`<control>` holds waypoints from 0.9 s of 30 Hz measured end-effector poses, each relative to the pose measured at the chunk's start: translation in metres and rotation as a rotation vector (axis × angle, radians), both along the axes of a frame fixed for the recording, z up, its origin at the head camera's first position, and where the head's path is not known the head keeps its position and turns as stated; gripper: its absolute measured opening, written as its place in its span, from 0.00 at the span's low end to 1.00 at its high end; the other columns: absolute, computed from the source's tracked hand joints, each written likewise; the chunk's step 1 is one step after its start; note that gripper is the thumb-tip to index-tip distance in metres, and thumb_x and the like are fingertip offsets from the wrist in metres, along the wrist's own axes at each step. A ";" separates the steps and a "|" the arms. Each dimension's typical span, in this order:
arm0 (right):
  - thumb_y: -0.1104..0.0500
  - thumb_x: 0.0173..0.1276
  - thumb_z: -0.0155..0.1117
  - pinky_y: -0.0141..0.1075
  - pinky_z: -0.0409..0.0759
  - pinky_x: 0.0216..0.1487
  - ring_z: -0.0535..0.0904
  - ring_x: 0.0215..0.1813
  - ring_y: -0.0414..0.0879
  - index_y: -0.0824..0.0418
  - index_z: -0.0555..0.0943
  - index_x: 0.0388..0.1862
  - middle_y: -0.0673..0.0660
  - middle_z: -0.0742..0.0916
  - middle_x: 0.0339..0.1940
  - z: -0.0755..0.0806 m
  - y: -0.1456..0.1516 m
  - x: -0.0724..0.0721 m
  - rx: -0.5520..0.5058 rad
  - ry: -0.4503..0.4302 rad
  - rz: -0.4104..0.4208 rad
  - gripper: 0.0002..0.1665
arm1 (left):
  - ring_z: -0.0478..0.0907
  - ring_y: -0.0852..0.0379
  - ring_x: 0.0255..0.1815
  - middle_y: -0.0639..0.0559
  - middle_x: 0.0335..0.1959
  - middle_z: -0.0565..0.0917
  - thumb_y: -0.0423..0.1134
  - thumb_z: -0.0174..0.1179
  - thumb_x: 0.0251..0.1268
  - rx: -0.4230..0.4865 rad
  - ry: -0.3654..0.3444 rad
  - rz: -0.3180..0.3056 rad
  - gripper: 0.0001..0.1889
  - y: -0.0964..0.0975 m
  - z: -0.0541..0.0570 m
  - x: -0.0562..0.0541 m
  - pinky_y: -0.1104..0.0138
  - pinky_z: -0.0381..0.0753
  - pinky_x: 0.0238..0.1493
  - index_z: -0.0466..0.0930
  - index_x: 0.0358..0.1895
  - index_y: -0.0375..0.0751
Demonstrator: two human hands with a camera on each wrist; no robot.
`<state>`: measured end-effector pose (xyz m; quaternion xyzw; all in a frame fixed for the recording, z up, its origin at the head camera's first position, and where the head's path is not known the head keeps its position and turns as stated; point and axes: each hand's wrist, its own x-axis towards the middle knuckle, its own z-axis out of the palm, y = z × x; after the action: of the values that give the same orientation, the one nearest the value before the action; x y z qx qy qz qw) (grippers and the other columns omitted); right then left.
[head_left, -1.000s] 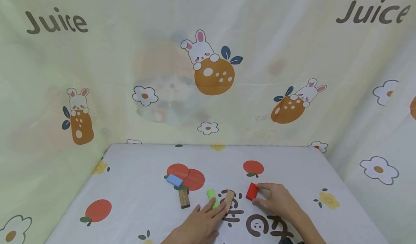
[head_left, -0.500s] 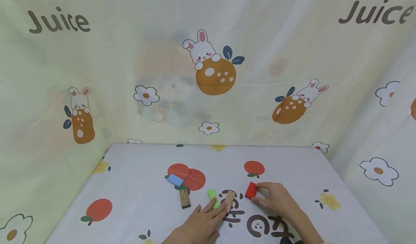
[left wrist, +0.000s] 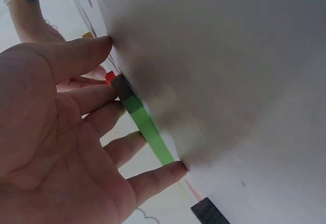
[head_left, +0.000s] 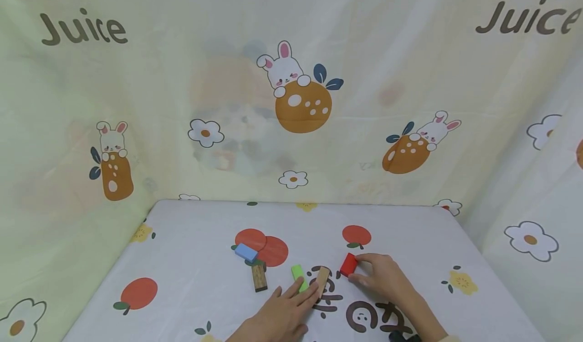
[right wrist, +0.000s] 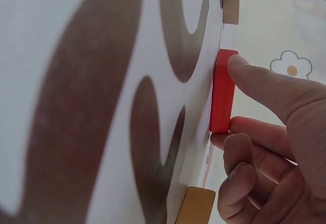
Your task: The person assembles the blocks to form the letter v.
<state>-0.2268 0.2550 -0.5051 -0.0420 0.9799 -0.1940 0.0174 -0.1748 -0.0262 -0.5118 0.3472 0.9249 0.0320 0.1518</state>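
One red block (head_left: 348, 265) is pinched in the right grip (head_left: 384, 277) — thumb and fingertips at its two ends, the gap just the block's length — down by the counter (head_left: 196, 281); left of it, near but apart, lies a pale wooden block (head_left: 323, 275); the left grip (head_left: 283, 312) is spread, fingers fairly straight and curled round nothing, its fingertips touching the pale wooden block and a green block (head_left: 297, 271); left of this grip lies a dark wooden block (head_left: 259, 278), with a blue block (head_left: 246, 252) beyond; an orange block (right wrist: 196, 207) sits near the right grip's fingers.
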 end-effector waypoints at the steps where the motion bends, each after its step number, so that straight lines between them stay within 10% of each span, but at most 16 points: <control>1: 0.46 0.57 0.84 0.62 0.80 0.69 0.83 0.67 0.64 0.61 0.88 0.60 0.61 0.91 0.58 0.000 -0.001 0.000 0.001 0.004 0.004 0.35 | 0.55 0.53 0.89 0.70 0.87 0.56 0.56 0.64 0.75 -0.001 -0.002 0.002 0.42 0.000 0.000 0.000 0.42 0.77 0.74 0.52 0.86 0.66; 27: 0.46 0.59 0.83 0.61 0.81 0.69 0.85 0.65 0.63 0.61 0.87 0.62 0.62 0.91 0.59 -0.004 -0.015 -0.012 0.019 0.039 0.044 0.35 | 0.55 0.54 0.89 0.70 0.87 0.56 0.57 0.64 0.74 -0.021 0.025 -0.009 0.42 -0.001 0.005 0.002 0.44 0.78 0.74 0.53 0.86 0.65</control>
<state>-0.2387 0.2401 -0.5090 -0.0669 0.9808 -0.1834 0.0031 -0.1724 -0.0273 -0.5070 0.3500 0.9254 0.0173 0.1441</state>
